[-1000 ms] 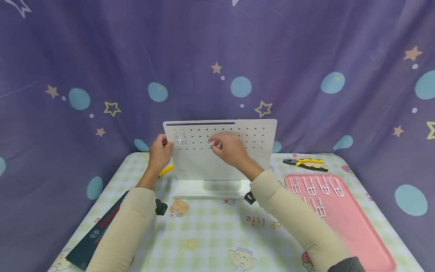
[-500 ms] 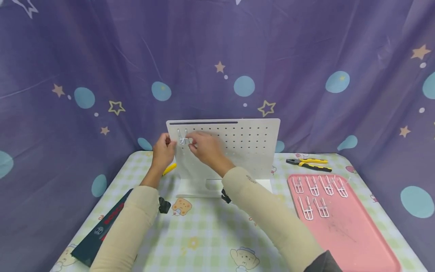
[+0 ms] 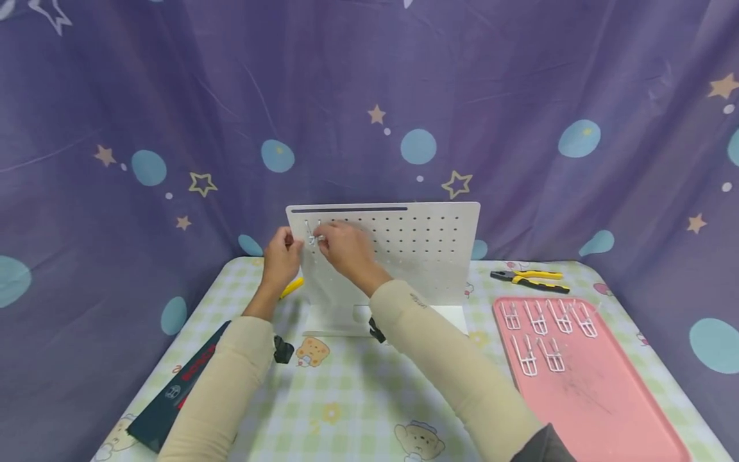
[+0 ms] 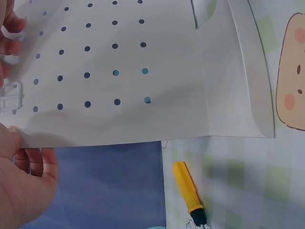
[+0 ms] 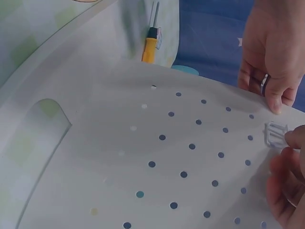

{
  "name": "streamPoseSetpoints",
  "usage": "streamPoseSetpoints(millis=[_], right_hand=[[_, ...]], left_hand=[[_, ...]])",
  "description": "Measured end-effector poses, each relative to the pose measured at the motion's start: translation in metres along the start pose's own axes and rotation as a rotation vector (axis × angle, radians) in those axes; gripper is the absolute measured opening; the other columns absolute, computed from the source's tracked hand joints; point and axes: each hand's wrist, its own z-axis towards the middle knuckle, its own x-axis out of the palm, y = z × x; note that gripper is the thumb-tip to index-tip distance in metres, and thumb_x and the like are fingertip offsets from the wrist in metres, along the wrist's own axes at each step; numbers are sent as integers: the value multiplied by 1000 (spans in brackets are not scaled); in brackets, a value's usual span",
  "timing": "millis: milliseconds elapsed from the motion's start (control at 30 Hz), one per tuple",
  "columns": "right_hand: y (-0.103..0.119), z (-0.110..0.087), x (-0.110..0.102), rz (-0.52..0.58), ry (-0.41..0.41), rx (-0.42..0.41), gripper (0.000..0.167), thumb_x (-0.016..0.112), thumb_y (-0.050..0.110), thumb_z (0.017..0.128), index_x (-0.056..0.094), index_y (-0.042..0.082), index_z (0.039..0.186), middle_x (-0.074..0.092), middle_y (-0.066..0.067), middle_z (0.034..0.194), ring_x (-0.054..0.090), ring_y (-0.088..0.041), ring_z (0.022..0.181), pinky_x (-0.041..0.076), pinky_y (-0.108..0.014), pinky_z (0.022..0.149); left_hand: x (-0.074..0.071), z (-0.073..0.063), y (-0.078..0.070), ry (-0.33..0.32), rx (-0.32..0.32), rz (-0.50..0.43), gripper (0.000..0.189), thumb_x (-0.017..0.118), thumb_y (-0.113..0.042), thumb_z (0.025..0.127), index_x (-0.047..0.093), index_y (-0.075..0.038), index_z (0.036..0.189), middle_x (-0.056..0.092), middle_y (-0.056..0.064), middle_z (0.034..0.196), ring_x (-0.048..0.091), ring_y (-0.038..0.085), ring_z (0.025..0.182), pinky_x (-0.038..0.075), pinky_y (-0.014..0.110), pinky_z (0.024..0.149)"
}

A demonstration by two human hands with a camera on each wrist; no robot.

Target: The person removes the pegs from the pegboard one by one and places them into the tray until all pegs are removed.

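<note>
A white pegboard [image 3: 416,279] stands upright on its base at the back of the table. My left hand [image 3: 281,262] grips its left edge, thumb on the front face and fingers behind, as the right wrist view shows. A white wire hook [image 3: 312,239] hangs at the upper left holes. My right hand [image 3: 349,251] has curled fingers at this hook and pinches its wire end [image 5: 275,135]. The fingers hide part of the hook. In the left wrist view the hook's looped end [image 4: 10,97] lies against the board between both hands.
On the right, a pink tray [image 3: 606,398] bears several white wire hooks [image 3: 554,355]. Yellow-and-black pliers [image 3: 531,281] lie behind it. A yellow-handled screwdriver [image 4: 187,186] lies behind the board's left side. A dark green box [image 3: 173,398] rests at the left table edge.
My right hand has moved left across the board from its middle to the hook and now holds it. The left hand keeps its grip on the edge. The head view has shifted slightly.
</note>
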Motion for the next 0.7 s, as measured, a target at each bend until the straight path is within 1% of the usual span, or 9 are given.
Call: streamPoseSetpoints(millis=[133,333,500,600,700], right_hand=[[2,1,1,-9,9,8,19,69,25,94,77,30,110,75,10,108,69,-13,86,54,-29,68],[5,2,4,-23,-84,1,13,70,25,94,77,29,104,75,10,102,69,-13,81,54,-28,63],[5,0,7,-27,-121,-6,12,71,26,93,78,29,102,75,9,102,70,-14,82,55,-29,61],[4,-1,10,-31,-163,-22,11,71,26,93,79,28,101,74,8,100,70,-14,81,56,-29,60],[4,-3,13,-34,-216,-43,9,73,26,92,79,27,99,73,7,97,70,-15,76,55,-30,58]], left_hand=[[0,-1,-1,4,-11,9,20,55,-11,101,56,2,116,64,23,109,62,37,106,52,49,95],[1,1,-1,6,-5,18,21,53,-12,101,55,2,117,64,23,109,62,36,106,52,49,95],[1,0,-2,5,-8,19,20,54,-12,102,55,2,116,64,22,108,62,36,104,52,48,93],[1,0,-2,4,-10,22,19,55,-11,101,55,2,116,64,22,108,62,36,104,52,48,93],[0,-1,-2,5,-5,23,19,55,-11,101,55,2,116,64,23,108,62,37,104,52,49,93]])
